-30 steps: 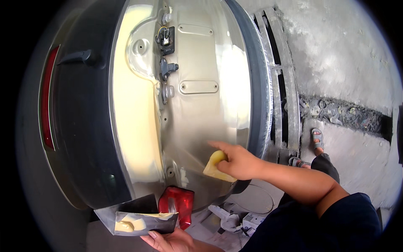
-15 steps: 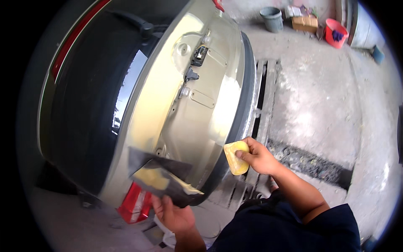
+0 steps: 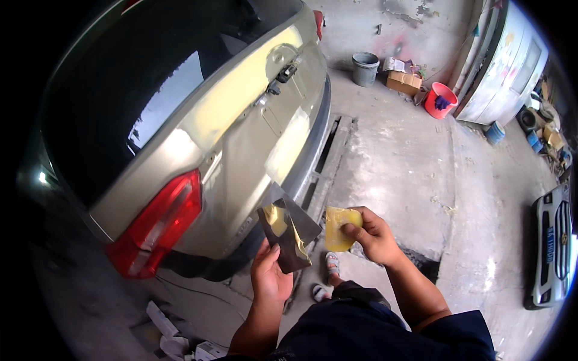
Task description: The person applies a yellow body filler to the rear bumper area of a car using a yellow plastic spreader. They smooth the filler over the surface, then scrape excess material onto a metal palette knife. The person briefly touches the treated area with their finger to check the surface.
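My left hand (image 3: 271, 274) grips dark flat plates (image 3: 302, 224) with creamy yellow putty smeared across the upper one and along its edge. To their right, my right hand (image 3: 375, 240) pinches a yellow flexible spreader (image 3: 336, 239), thumb across its face, held apart from the plates. Both are beside the rear of a champagne-coloured car (image 3: 235, 174), whose tailgate has pale yellow filled areas (image 3: 229, 102) and exposed fittings (image 3: 286, 74). A red tail light (image 3: 171, 219) is at the near corner; the dark rear window (image 3: 120, 72) is above the filled strip.
By the back wall stand a grey bucket (image 3: 365, 71), a cardboard box (image 3: 402, 83), a red bucket (image 3: 438, 103) and a leaning pale door (image 3: 503, 63). Clutter (image 3: 548, 126) and another car's front (image 3: 548, 246) are at right. A floor channel (image 3: 328, 150) runs beside the bumper.
My right hand has left the tailgate with the spreader. My left hand has lifted the plates toward the right, nearer it. The view has swung away from the panel, showing more room and wall.
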`<state>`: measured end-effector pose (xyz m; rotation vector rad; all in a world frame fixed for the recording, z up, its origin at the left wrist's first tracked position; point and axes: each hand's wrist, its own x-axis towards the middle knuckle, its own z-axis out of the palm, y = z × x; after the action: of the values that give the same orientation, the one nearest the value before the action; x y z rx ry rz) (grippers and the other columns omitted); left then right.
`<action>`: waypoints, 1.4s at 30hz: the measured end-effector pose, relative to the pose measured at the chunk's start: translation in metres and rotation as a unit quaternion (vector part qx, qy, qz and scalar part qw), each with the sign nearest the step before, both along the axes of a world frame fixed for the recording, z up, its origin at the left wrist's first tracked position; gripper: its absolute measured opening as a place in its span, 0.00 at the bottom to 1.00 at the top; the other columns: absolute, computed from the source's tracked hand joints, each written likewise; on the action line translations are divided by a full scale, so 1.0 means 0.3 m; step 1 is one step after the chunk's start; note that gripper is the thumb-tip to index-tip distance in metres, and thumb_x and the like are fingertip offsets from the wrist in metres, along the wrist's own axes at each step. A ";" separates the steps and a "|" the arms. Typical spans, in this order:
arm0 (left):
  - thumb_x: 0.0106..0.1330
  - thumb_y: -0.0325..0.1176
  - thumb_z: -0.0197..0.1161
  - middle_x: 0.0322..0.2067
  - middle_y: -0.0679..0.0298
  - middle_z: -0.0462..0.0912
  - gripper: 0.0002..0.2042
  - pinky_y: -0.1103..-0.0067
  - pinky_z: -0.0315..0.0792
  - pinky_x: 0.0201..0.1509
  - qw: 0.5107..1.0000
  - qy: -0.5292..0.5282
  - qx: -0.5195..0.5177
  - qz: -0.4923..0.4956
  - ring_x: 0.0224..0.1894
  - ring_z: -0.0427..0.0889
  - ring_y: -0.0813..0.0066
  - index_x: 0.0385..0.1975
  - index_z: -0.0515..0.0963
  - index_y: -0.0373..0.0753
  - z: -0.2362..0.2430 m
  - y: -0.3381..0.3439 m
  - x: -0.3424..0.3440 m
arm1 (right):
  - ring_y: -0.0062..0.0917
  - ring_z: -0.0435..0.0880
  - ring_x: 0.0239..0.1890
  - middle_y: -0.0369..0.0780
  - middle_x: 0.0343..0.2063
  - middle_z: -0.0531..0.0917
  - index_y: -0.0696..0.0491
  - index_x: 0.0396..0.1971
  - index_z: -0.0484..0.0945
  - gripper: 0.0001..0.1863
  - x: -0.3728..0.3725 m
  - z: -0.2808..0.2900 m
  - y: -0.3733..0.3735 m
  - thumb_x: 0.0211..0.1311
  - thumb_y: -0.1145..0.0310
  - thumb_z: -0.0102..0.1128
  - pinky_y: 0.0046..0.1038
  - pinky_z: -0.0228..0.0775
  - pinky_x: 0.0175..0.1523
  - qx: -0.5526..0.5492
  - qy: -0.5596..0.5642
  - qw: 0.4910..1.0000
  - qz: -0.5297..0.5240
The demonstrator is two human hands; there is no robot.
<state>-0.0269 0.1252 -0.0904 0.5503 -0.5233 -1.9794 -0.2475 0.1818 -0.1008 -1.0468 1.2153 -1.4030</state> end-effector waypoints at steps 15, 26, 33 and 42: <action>0.67 0.25 0.48 0.55 0.59 0.72 0.21 0.73 0.63 0.62 0.997 0.049 0.015 -0.059 0.57 0.70 0.71 0.60 0.61 0.31 0.011 0.300 -0.226 | 0.19 0.79 0.36 0.39 0.36 0.82 0.58 0.55 0.69 0.18 -0.019 0.165 0.378 0.65 0.72 0.53 0.22 0.71 0.43 -0.106 0.210 0.968 -0.089; 0.67 0.27 0.50 0.52 0.60 0.73 0.19 0.72 0.63 0.61 0.994 0.031 -0.042 -0.094 0.55 0.71 0.71 0.58 0.64 0.32 0.045 0.496 -0.689 | 0.22 0.79 0.39 0.41 0.36 0.81 0.58 0.54 0.68 0.18 -0.396 0.157 0.711 0.66 0.72 0.52 0.23 0.70 0.46 -0.101 0.156 0.967 -0.175; 0.67 0.26 0.50 0.53 0.60 0.72 0.20 0.74 0.63 0.61 0.995 0.011 -0.074 -0.071 0.55 0.71 0.73 0.59 0.63 0.32 0.036 0.605 -0.849 | 0.21 0.79 0.41 0.42 0.39 0.81 0.59 0.54 0.69 0.18 -0.519 0.145 0.818 0.66 0.70 0.53 0.22 0.70 0.48 -0.086 0.233 0.955 -0.161; 0.67 0.27 0.50 0.52 0.59 0.73 0.19 0.73 0.63 0.60 0.995 0.001 -0.070 -0.072 0.54 0.71 0.72 0.59 0.63 0.32 0.050 0.600 -0.918 | 0.21 0.79 0.41 0.42 0.41 0.81 0.60 0.53 0.71 0.17 -0.562 0.130 0.801 0.65 0.73 0.53 0.23 0.71 0.47 -0.113 0.229 0.945 -0.203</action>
<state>-0.3023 0.3051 -0.0755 0.4327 -0.7126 -2.0593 -0.4162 0.4222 -0.0618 -1.3912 1.7093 -1.7006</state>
